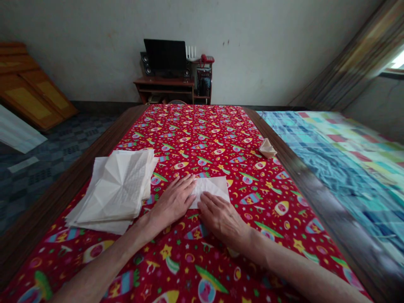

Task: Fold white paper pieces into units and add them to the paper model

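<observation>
A white sheet of paper (218, 185) lies folded on the red patterned cloth (205, 134). My left hand (176, 197) rests on its left end, fingers stretched out and pointing away from me. On the paper's near edge my right hand (222, 216) lies flat, its fingertips pressing the surface. Part of the sheet is hidden under both hands. To the left sits a stack of creased papers (118, 185), the top one marked with fold lines and faint print. A small folded paper piece (267, 148) stands at the far right of the cloth.
The cloth covers a surface with dark wooden edges (277, 147). A bed with a checked blue sheet (309, 151) adjoins on the right. Beyond the far end stand a desk (164, 83) with a monitor (166, 57) and a red telephone (206, 59). A wooden cabinet (31, 88) is at left.
</observation>
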A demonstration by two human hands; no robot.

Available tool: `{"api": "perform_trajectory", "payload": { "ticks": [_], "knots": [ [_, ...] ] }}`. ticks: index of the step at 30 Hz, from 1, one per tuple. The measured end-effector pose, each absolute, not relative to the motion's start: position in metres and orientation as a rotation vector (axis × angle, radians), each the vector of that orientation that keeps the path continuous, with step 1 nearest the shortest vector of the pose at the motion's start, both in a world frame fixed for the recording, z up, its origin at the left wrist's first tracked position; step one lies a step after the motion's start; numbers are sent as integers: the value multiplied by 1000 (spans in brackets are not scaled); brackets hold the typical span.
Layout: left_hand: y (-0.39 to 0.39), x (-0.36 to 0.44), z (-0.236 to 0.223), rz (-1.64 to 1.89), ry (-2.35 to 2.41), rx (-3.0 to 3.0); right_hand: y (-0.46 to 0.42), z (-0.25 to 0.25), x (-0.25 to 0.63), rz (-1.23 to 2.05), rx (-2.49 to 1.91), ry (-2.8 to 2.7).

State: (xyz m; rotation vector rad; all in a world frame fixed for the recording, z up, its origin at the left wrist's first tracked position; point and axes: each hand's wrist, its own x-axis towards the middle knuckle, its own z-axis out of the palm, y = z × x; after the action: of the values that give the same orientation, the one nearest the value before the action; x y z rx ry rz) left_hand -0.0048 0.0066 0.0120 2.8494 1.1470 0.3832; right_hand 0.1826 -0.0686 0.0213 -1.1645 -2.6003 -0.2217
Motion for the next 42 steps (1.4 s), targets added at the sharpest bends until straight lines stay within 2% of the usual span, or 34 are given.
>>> {"api": "perform_trajectory", "payload": {
  "ticks": [8, 15, 20, 24, 27, 30, 36, 42],
  "knots": [
    [21, -17, 7, 496, 994, 2759, -60, 26, 185, -291, -1157, -2690],
    [19, -25, 15, 500, 835, 2792, -52, 22, 218, 1, -922, -2282],
    [13, -21, 21, 603, 722, 2866, -46, 18, 233, 251, -955, -2159],
    [-3, -17, 24, 690, 586, 2865, -49, 13, 240, 143, -1042, -2189],
    [-18, -15, 22, 711, 627, 2835, -59, 13, 240, -6, -1070, -2347],
    [-27, -15, 18, 717, 695, 2754, -68, 14, 238, -11, -971, -2422],
    [-21, -17, 9, 893, 725, 2533, -72, 15, 238, 235, -1090, -2244],
    [-15, -13, 13, 890, 856, 2353, -72, 20, 234, 504, -1293, -2072]
  ]
}}
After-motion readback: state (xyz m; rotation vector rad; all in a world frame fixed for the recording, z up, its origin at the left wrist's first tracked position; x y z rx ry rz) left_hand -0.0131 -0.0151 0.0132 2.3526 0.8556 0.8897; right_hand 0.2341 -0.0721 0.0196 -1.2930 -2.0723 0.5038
